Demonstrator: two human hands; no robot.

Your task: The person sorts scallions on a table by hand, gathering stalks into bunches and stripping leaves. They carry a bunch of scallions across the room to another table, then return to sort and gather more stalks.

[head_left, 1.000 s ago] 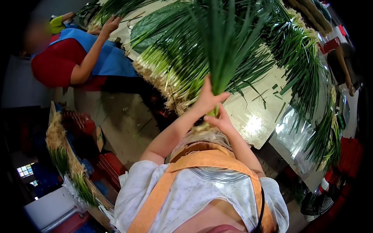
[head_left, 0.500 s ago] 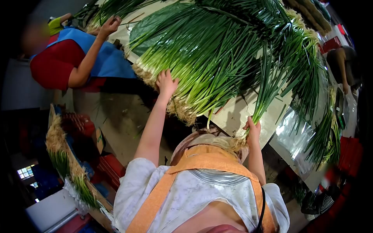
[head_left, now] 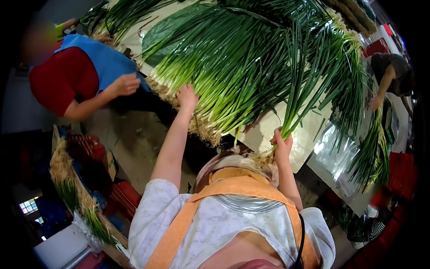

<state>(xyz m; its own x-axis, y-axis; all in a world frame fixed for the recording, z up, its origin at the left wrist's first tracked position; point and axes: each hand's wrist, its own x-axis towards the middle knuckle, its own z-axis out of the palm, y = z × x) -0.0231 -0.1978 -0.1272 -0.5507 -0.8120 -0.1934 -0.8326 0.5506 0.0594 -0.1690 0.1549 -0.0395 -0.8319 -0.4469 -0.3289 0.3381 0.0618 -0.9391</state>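
Observation:
A wide pile of green onions (head_left: 224,76) lies across the table, pale stalks and brown roots facing me. My left hand (head_left: 187,96) is on the pale stalks near the roots at the pile's left, fingers curled in among them; the fingertips are partly hidden. On the right, my right hand (head_left: 282,145) is closed around a small bunch of green onions (head_left: 293,112), just above its roots. The roots of this bunch hang close to my orange apron (head_left: 242,175), and its long leaves reach up over the pile.
To the left stands a person in a red shirt and blue apron (head_left: 85,45). Another person (head_left: 389,74) reaches in at the far right, beside more green onions (head_left: 376,152). Clear plastic (head_left: 333,150) covers the table's right part. Red crates (head_left: 123,197) stand lower left.
My right hand has moved slightly left and up with its bunch. My left hand's fingers have drawn closer together on the stalks. The neighbour's hand has come down; the right-hand person reaches further in.

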